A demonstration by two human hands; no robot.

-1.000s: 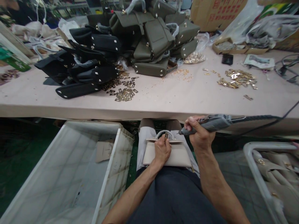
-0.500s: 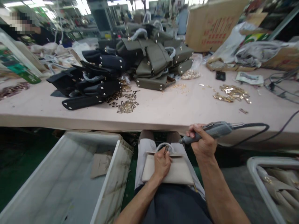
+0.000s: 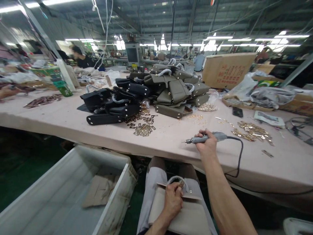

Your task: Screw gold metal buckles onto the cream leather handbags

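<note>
A cream handbag [image 3: 190, 217] lies across my lap, its wrapped handle [image 3: 176, 178] toward the table. My left hand [image 3: 173, 199] is closed at the bag's top edge, pinching a small metal plate [image 3: 181, 183] between thumb and fingers. Over the table's front part, my right hand [image 3: 207, 143] is wrapped around a grey electric screwdriver [image 3: 195, 140]. Its thin bit points left, and a dark cord [image 3: 241, 153] hangs from its rear end. Whether the screwdriver touches the tabletop I cannot tell.
Black handbags [image 3: 107, 116] and olive handbags [image 3: 171, 98] are piled on the table [image 3: 171, 147]. Metal plates [image 3: 144, 129] lie before them; gold fittings [image 3: 254, 130] lie at right. A white bin [image 3: 128, 173] holding a beige piece stands left of my legs. People are farther back.
My right hand has carried the screwdriver away from the bag, forward over the table. My left hand stays on the bag with the metal plate. The view has tilted up.
</note>
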